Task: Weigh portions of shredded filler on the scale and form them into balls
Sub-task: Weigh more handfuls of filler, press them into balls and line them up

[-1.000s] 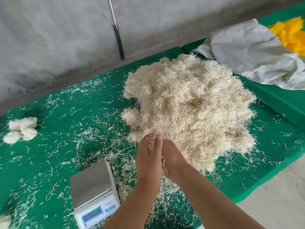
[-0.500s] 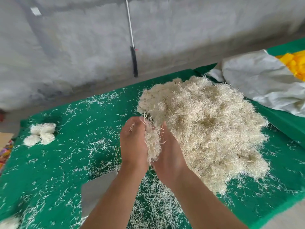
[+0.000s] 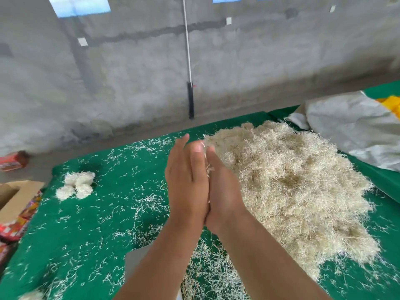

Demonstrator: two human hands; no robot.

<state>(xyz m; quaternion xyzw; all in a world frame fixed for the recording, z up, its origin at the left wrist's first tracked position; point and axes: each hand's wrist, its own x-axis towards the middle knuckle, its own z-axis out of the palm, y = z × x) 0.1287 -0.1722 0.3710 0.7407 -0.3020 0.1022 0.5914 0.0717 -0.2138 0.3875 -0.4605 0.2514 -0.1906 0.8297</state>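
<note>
— So, what changed since a moment ago?
— My left hand (image 3: 187, 180) and right hand (image 3: 224, 187) have closed flat together, fingers straight, pressing a filler portion (image 3: 208, 168) between the palms, just left of the filler pile (image 3: 292, 187).

Filler (image 3: 208, 167) between pressed left hand (image 3: 187, 182), right hand (image 3: 224, 187)

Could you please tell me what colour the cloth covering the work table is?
The cloth is green, littered with pale filler strands; the head view shows it.
</note>
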